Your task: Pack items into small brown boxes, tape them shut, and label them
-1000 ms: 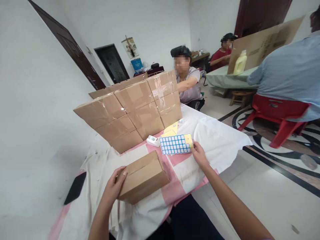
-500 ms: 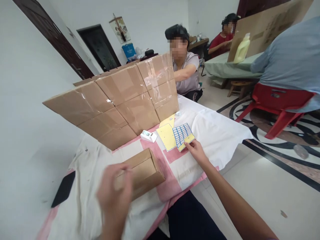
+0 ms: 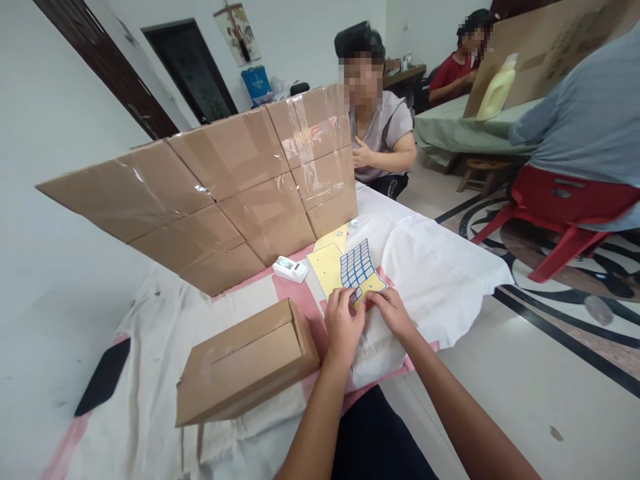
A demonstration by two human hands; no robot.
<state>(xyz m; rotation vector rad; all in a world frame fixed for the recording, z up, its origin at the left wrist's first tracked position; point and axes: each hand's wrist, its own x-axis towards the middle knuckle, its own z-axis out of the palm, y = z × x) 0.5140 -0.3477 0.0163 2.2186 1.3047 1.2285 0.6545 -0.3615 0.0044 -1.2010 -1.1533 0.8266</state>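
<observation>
- Label sheet: showed a grid of blue-outlined pale cells and a yellow near end; surface slightly bowed; located over the cloth-covered table, far end toward 12 o'clock.
- Right hand: pinched closed on its 5 o'clock corner.
- Left hand: fingers curled at its 7 o'clock edge; hold could not be confirmed.
- Carton: stood apart, at 8 o'clock from the sheet.

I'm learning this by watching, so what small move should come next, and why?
Probably peel the end label off the label sheet with the left hand while the right hand steadies it. The left fingertips are right at that label, the right hand pinches the yellow edge, and the bare yellow there suggests that labels come off.
</observation>
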